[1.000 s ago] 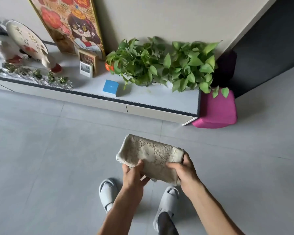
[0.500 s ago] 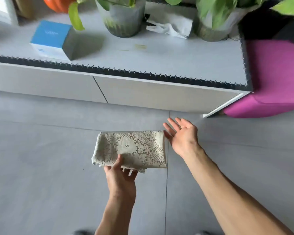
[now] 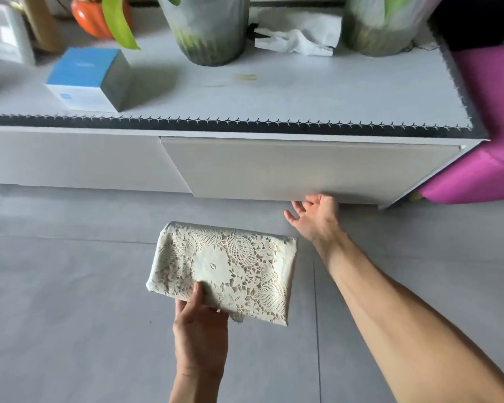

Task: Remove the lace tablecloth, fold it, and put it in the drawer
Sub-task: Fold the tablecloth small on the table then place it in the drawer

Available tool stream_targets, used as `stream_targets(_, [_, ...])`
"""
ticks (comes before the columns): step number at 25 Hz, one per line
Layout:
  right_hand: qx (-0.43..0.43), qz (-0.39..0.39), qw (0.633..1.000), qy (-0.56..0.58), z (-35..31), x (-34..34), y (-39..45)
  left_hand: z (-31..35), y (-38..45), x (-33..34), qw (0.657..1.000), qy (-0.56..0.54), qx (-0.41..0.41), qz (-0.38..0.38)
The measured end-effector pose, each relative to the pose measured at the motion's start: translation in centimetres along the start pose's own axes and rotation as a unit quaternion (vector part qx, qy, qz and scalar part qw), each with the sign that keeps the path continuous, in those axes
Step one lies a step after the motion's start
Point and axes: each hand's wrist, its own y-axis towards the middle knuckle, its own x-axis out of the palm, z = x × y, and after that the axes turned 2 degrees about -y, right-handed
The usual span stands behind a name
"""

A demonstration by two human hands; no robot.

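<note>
Left hand (image 3: 200, 324) grips folded tablecloth (image 3: 224, 270); right hand (image 3: 317, 216), open, under drawer (image 3: 303, 170) edge

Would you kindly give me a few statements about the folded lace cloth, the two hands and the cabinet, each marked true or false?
1. The left hand holds the folded lace tablecloth. True.
2. The right hand also grips the cloth. False: it reaches under the lower edge of the drawer front, apart from the cloth.
3. The drawer stands wide open. False: at most slightly ajar; no interior shows.
4. A blue box sits on the cabinet top. True.
</note>
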Motion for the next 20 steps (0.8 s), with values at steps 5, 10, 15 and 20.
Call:
stream_targets(5, [0.031, -0.059, 0.946, -0.316, 2.3, -2.6, -8.4, 4.3, -1.8, 5.3, 0.989, 0.016, 0.067, -0.131])
stream_targets(10, [-0.317, -0.181, 0.806, -0.467, -1.3, -5.2, -19.1, 7.8, -3.9, 13.4, 0.964, 0.127, 0.143, -0.185])
stream_targets(15, [-0.503, 0.044, 0.443, -0.74, -8.2, -3.9, -18.6, 5.9, -5.0, 18.3, 0.976, 0.161, 0.113, -0.094])
stream_targets(20, [-0.354, 0.0, 0.525, -0.774, -9.1, -5.9, -18.0, 5.0, -5.3, 19.1, 0.988, 0.089, 0.054, -0.117])
